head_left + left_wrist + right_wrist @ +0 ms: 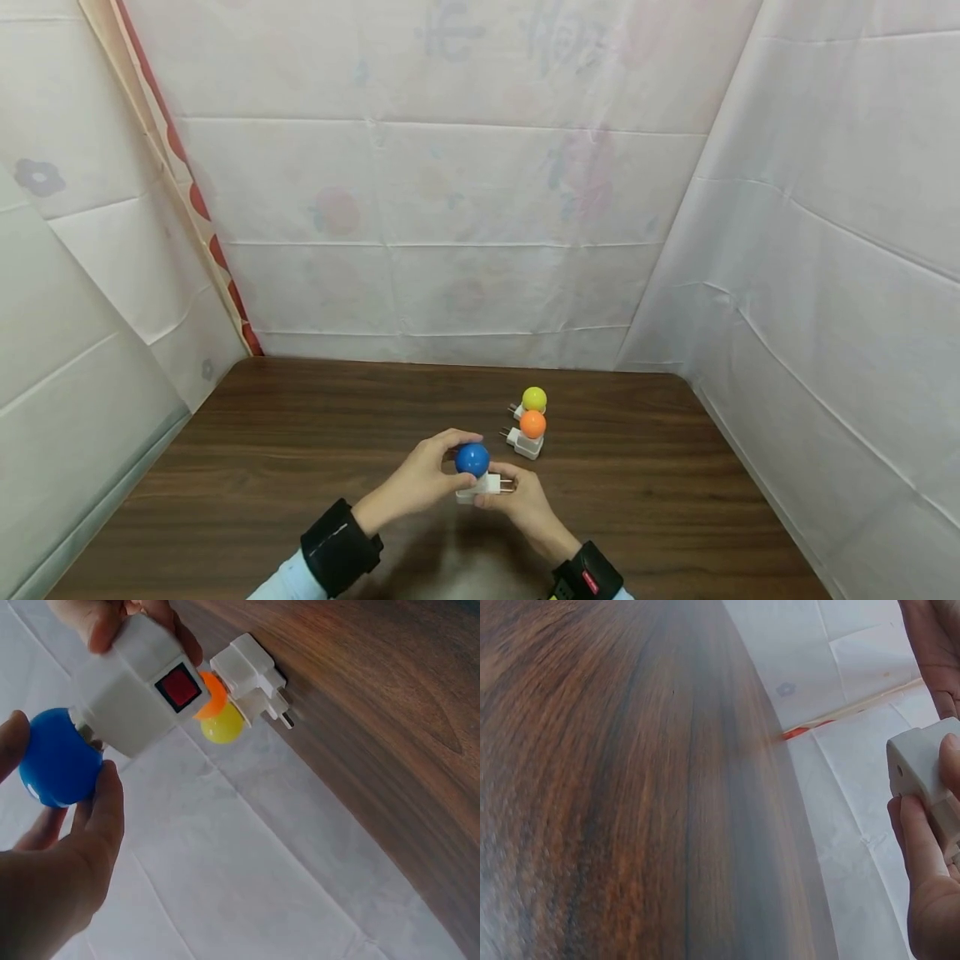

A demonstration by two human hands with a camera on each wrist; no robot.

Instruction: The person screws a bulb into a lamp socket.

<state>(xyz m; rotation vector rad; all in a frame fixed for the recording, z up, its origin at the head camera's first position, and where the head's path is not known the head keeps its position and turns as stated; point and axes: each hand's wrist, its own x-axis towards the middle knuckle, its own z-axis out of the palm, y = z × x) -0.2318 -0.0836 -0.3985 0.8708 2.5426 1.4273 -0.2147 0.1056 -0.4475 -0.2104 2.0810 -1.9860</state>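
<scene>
A blue light bulb (472, 460) sits in a white plug-in lamp socket (135, 690) with a red switch on its side. My left hand (425, 477) holds the bulb between thumb and fingers. Gripped by the plug end, the socket rests in my right hand (525, 504), and its two metal pins show beside the fingers. In the left wrist view a little of the bulb's metal base shows between glass and socket. The right wrist view catches only the socket's end and part of the right hand (934, 900).
Beyond the hands, an orange bulb (533, 424) in a white plug socket (525, 443) stands on the brown wooden table (315, 417). Just behind it is a yellow bulb (535, 398) in another socket. White sheets (465, 183) enclose the table's back and sides.
</scene>
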